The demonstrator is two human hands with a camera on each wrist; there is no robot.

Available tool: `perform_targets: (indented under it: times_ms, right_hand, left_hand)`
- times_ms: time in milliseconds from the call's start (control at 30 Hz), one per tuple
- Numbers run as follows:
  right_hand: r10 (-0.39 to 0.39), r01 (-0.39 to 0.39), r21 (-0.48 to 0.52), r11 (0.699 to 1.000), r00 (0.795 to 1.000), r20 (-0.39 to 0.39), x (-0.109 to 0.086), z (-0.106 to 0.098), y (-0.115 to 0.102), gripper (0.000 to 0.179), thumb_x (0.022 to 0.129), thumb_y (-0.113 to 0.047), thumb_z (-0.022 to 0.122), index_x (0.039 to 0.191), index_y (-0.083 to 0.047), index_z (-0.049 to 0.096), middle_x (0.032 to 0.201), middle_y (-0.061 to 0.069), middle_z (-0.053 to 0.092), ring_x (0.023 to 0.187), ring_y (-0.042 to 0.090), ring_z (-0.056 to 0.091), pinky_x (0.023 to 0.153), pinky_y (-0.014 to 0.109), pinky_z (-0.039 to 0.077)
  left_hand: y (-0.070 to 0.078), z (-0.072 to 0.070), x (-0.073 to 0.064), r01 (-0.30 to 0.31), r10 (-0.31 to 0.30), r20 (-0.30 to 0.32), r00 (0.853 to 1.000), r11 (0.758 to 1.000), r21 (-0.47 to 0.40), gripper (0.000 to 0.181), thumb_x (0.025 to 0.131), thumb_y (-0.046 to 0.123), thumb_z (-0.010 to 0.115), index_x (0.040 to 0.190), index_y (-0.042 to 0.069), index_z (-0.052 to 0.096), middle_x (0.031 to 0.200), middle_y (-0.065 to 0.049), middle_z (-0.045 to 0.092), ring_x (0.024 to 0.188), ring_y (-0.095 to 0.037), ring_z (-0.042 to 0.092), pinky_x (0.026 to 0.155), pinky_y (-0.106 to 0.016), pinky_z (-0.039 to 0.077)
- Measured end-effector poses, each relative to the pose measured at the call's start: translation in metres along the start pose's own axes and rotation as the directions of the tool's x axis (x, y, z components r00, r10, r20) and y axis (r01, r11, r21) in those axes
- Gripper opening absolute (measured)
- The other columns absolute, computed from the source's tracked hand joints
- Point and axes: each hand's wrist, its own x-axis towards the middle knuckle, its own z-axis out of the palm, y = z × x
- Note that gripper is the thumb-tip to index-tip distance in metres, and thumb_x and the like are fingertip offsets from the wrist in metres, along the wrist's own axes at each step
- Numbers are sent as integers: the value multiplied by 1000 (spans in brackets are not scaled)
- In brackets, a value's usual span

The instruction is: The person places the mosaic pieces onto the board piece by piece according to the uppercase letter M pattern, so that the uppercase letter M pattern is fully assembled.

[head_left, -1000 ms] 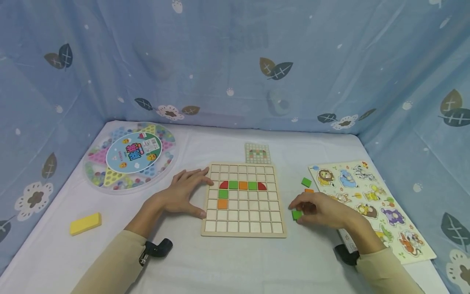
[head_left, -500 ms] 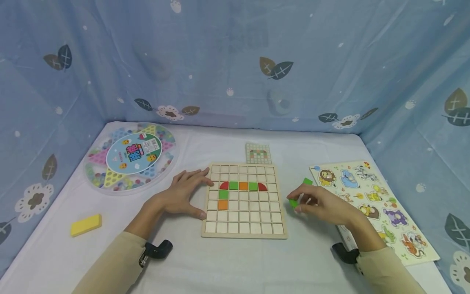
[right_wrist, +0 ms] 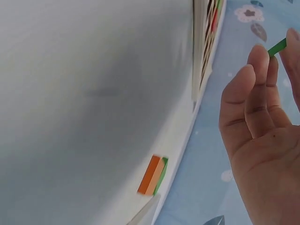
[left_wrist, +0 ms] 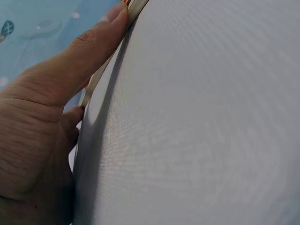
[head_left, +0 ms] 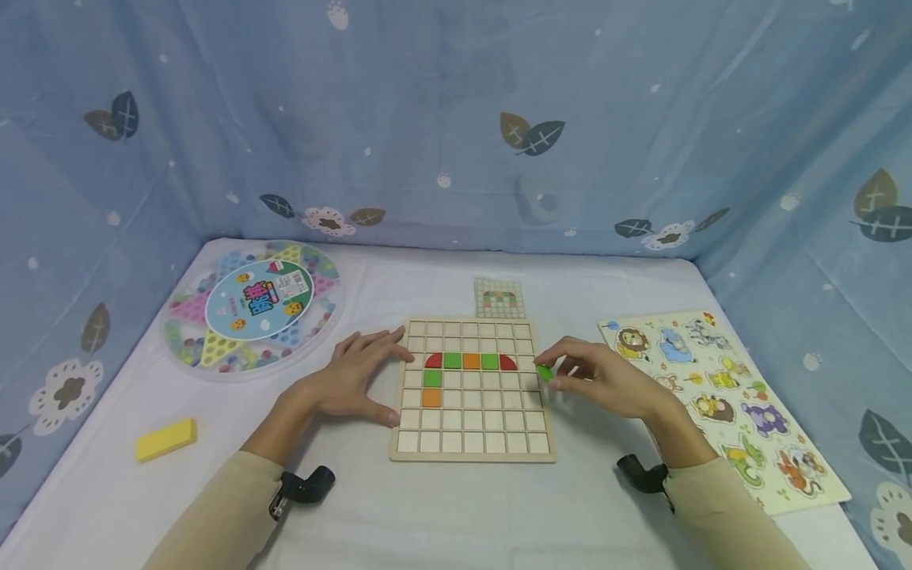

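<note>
A wooden grid board (head_left: 463, 441) lies mid-table, seven coloured tiles being more than a few, so several: red corner pieces end a row of green and orange squares, with a green tile (head_left: 432, 378) and an orange tile (head_left: 431, 397) below its left end. My left hand (head_left: 356, 376) is spread along the board's left edge, thumb and fingertips touching it. Between thumb and fingertips my right hand (head_left: 606, 380) pinches a green square tile (head_left: 545, 372), tilted at the board's right edge. In the right wrist view that green tile (right_wrist: 277, 48) shows edge-on.
Behind the board lies a small pattern card (head_left: 499, 298). An orange block (right_wrist: 152, 176) with green beside it shows in the right wrist view. An animal puzzle (head_left: 720, 404) is at right; a round marble game (head_left: 260, 299) and a yellow block (head_left: 167, 440) are at left.
My right hand has picked up the green tile from the table and moved it left and away from me to the board's right edge. The left hand has stayed in place.
</note>
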Motion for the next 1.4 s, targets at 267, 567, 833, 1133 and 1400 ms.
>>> perform_targets:
  times_ms: [267,567,833,1133,1400]
  right_hand:
    - [-26,27,27,999,1000,-15,17,9,-4,31,97,-9,70,128,-5,65,124,7,66,95,20,68,76,31,55]
    - [-60,60,76,995,998,0,35,17,-6,31,98,-8,69,128,-2,65,123,10,65,95,24,68,77,31,57]
    - [-74,74,62,995,997,6,48,23,-12,31,99,-9,69,129,-3,65,125,10,65,96,24,67,78,35,58]
    - [-91,89,61,994,995,36,61,28,-16,32,99,-9,68,130,-4,65,126,10,65,96,23,67,80,36,57]
    - [-58,53,80,995,996,68,71,35,-14,34,98,-12,70,131,-4,65,123,6,66,94,26,66,78,36,56]
  left_hand:
    - [0,-1,0,-9,9,2,1000,1000,-6,90,67,66,87,141,32,49,173,-2,14,155,-35,14,121,-64,4]
    - [-1,0,0,-26,26,-6,1000,1000,-13,88,68,66,86,141,31,50,173,-4,16,155,-37,15,120,-66,4]
    - [0,0,1,-24,24,-12,1000,1000,-5,89,67,66,87,140,33,50,173,-1,15,155,-36,14,119,-65,6]
    - [1,0,0,-27,27,-21,999,1000,-9,89,67,66,86,141,32,50,173,-1,16,155,-35,14,121,-63,3]
    - [1,-1,0,-25,25,-17,1000,1000,-7,88,68,64,87,141,31,50,173,-2,16,156,-34,15,122,-63,1]
